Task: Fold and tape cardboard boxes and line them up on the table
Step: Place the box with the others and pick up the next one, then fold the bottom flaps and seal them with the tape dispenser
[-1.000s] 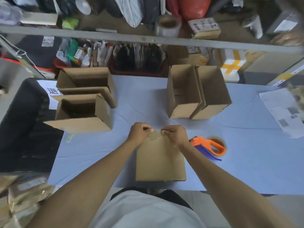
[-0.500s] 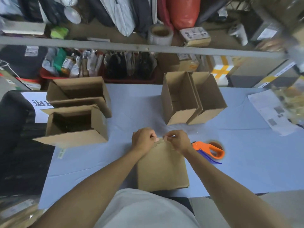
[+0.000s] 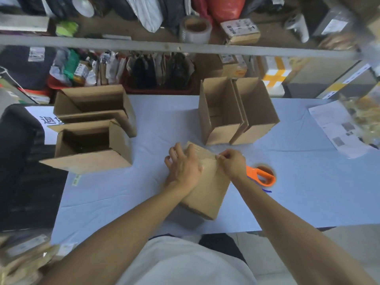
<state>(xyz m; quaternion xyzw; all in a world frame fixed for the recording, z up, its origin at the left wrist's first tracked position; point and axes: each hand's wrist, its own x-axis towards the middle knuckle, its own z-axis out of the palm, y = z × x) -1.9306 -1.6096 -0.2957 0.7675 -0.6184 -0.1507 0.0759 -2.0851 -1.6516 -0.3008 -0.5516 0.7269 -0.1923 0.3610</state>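
Observation:
A small cardboard box (image 3: 205, 194) lies tilted on the blue table (image 3: 107, 202) in front of me, lifted at its near corner. My left hand (image 3: 183, 165) lies flat on the box's top with the fingers spread. At the box's far right edge my right hand (image 3: 232, 163) pinches a flap or strip. An orange tape dispenser (image 3: 262, 176) lies just right of my right hand. Two folded open boxes (image 3: 90, 138) stand at the left, and two more (image 3: 236, 114) stand side by side at the back centre-right.
Printed papers (image 3: 339, 128) lie at the table's right end. A black object (image 3: 18, 153) borders the table's left side. Behind the table runs a grey shelf rail (image 3: 185, 47) with a tape roll (image 3: 195, 29), parcels and bags. Stacked flat cardboard (image 3: 22, 258) sits lower left.
The box has turned and tilted, its near corner now raised. My left hand went from pinching the far edge to lying flat on top. My right hand still pinches the edge.

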